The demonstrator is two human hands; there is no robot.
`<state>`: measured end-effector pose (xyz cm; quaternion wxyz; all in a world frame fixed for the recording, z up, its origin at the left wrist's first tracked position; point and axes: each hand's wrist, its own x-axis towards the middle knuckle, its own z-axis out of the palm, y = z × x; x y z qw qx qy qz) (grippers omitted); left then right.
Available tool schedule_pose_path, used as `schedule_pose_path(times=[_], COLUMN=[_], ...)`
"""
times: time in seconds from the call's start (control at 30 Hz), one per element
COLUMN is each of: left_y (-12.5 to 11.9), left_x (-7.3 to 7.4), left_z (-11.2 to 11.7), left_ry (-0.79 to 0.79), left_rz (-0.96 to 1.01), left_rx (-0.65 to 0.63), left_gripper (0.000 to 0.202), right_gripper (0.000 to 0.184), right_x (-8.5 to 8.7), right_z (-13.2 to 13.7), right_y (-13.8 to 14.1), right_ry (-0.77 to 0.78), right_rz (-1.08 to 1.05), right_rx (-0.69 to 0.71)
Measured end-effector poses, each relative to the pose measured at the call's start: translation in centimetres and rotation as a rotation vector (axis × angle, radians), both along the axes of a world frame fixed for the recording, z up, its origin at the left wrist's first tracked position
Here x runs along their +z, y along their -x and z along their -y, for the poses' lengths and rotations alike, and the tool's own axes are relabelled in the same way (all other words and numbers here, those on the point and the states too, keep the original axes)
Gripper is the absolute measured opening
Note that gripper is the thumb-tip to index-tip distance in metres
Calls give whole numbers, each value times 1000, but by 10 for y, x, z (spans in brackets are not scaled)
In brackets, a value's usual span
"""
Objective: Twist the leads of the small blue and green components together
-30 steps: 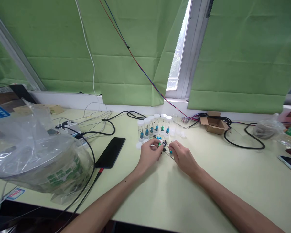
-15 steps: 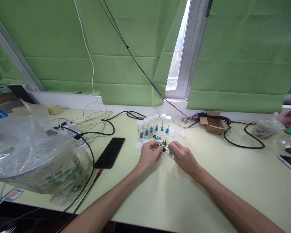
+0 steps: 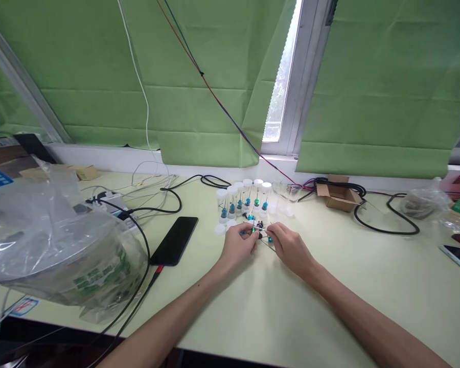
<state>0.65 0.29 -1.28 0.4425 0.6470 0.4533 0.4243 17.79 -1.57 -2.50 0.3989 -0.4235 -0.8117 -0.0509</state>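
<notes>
In the head view my left hand [image 3: 237,246] is closed, its thumb and fingertips pinching a small green piece [image 3: 253,230] with a thin pin. Facing it, my right hand [image 3: 293,248] pinches a thin pale rod [image 3: 262,229], whose tip reaches to the green piece. Whether the two touch I cannot make out. Small black parts [image 3: 260,224] and a blue part [image 3: 270,239] lie between and under the fingers. Just behind stand several clear vials [image 3: 232,203] with white caps, each holding a blue or green piece with a pin.
Loose white caps [image 3: 220,229] lie left of the vials. A black phone [image 3: 175,241] with a cable and a large plastic bag [image 3: 61,255] are on the left. Clear empty vials [image 3: 276,191], a small cardboard box [image 3: 339,197] and black cables [image 3: 404,232] sit at the back right.
My left fingers have shifted slightly, and the green piece shows more clearly between them. My right hand stays almost in place with the rod.
</notes>
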Motion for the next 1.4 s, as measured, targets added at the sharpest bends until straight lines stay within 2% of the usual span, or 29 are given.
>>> schedule_pose_path(times=[0.1,0.27,0.47,0.57,0.7,0.87,1.07,1.23,1.4], left_y=[1,1,1,1,1,2,5,8,9], left_x=[1,4,5,4,3,9,13,10,14], left_z=[0,4,5,4,1,0,-2,-7,-7], left_ry=[-70,-327,-394,-290,-39,182,297,394,483], left_rz=[-48,-240,-294,-204,56,291,426,497,575], left_rx=[30,71,82,44,-58,-88,-144,-150,-142], left_gripper=[18,15,13,13,15,21,19,12,4], right_gripper=[18,17,16,15,15,14,15,16,17], right_x=[1,2,2,1,1,-1,-1,0,1], right_z=[1,5,7,6,6,7,6,6,7], right_y=[1,5,9,9,9,8,8,8,9], right_ry=[19,18,17,12,-1,-7,5,16,12], right_rz=[-78,-143,-168,-181,-198,-214,-225,-228,-224], right_rx=[2,7,18,19,18,19,15,9,8])
